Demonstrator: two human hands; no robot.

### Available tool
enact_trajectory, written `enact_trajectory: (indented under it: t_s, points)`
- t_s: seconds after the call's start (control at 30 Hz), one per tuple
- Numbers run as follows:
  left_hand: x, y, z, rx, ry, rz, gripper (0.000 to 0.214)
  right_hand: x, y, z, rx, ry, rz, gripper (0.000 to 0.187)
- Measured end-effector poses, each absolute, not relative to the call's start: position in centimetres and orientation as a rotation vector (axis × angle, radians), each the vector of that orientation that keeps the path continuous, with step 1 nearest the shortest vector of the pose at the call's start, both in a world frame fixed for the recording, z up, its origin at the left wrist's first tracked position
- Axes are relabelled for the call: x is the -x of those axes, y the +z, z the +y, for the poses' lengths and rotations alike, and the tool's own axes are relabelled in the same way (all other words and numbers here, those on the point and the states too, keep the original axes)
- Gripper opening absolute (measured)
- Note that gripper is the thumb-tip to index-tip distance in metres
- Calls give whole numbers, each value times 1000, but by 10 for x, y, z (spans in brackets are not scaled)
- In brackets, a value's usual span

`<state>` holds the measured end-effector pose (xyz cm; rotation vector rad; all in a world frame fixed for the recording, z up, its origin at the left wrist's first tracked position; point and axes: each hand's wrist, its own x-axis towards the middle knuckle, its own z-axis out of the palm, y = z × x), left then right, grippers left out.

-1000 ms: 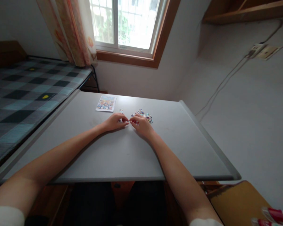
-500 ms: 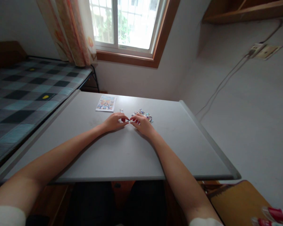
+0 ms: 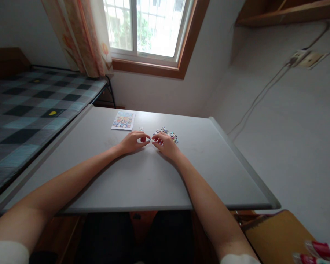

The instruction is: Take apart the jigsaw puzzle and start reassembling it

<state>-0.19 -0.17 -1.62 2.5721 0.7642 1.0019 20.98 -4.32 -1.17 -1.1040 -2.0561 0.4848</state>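
My left hand and my right hand meet fingertip to fingertip above the middle of the white table. Between them is a small puzzle piece, pinched by the thumb and fingers of both hands; its details are too small to read. Just behind my right hand spreads a pile of puzzle pieces, partly covered by the fingers. A few pieces lie behind my left hand. Farther back on the left rests a colourful picture sheet, flat on the table.
A bed with a checked mattress stands along the left side. Behind the table are a window and a curtain. A cable hangs on the right wall. A wooden stool or chair seat with red-labelled bottles is at lower right.
The small piece between my fingertips looks lighter and slightly turned compared with before. Both hands keep nearly the same place.
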Motion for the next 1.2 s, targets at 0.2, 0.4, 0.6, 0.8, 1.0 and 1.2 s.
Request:
enact_trajectory:
  t_s: [0.2,0.4,0.6,0.8,1.0,1.2]
  points:
    - [2,-18,0,-2593,989,801,23,-209,-10,-44,1113,485,-2027,7]
    - [1,-16,-3,-2574,1012,786,27,-208,-8,-46,1122,475,-2018,7]
    - [1,-15,-3,-2565,1009,754,27,-207,-11,-45,1117,486,-2018,9]
    - [1,-17,-2,-2556,1019,766,28,-207,-10,-46,1105,486,-2010,10]
    - [1,-14,-4,-2587,1025,811,24,-207,-9,-46,1130,487,-2005,10]
    - [1,-14,-4,-2594,1029,759,22,-207,-10,-45,1133,492,-2004,11]
